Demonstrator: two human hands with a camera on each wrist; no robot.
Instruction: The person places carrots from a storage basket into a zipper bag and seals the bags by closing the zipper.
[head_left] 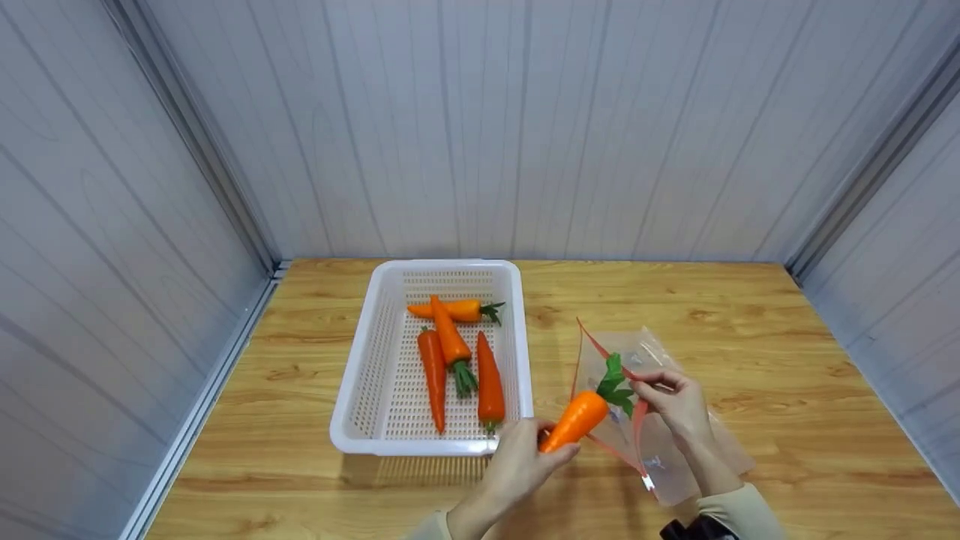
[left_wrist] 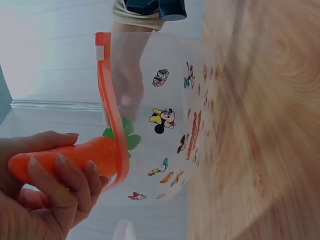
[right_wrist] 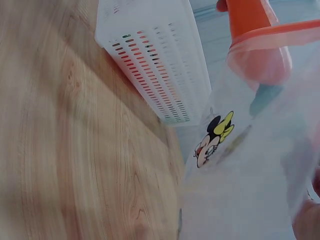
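Observation:
My left hand [head_left: 517, 459] grips an orange carrot [head_left: 576, 420] by its lower part, leafy green top pointing away. In the left wrist view the fingers wrap round the carrot [left_wrist: 75, 157], whose leaves show inside the mouth of a clear zip bag [left_wrist: 150, 90]. The bag has an orange-red zip edge [left_wrist: 107, 85] and printed cartoon figures. My right hand [head_left: 679, 405] pinches the bag's zip edge and holds the mouth open. Through the bag wall in the right wrist view, the carrot's thick end [right_wrist: 265, 65] sits just within the mouth.
A white perforated basket [head_left: 351, 397] stands left of the bag on the wooden table [head_left: 285, 420]. In it lie two orange carrots [head_left: 450, 334] with green tops and two red chili peppers [head_left: 490, 382]. Pale panel walls [head_left: 480, 135] enclose the table at the back and sides.

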